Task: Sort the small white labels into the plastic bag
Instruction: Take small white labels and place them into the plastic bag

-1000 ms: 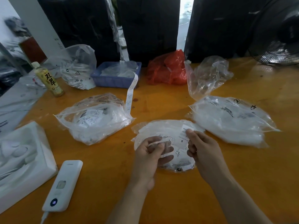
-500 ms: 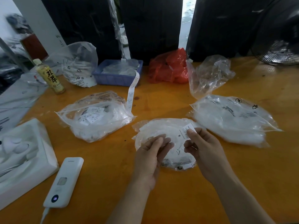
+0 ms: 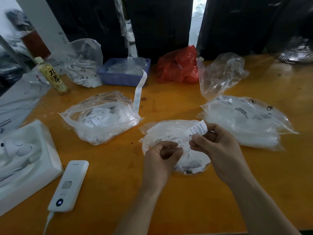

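A clear plastic bag with white labels inside lies on the orange table in front of me. My right hand pinches a small white label marked with an S, held just above the bag. My left hand has its fingers curled at the bag's near edge, pinching the plastic. A second bag holding several white labels lies to the left. A third, fuller bag lies to the right.
A strip of labels hangs out of a blue tray at the back. A red bag, an empty clear bag and a drink bottle stand behind. A white handheld device and white box sit left.
My right hand has lifted the S label up off the bag. My left hand's fingers have curled in tighter at the bag's edge.
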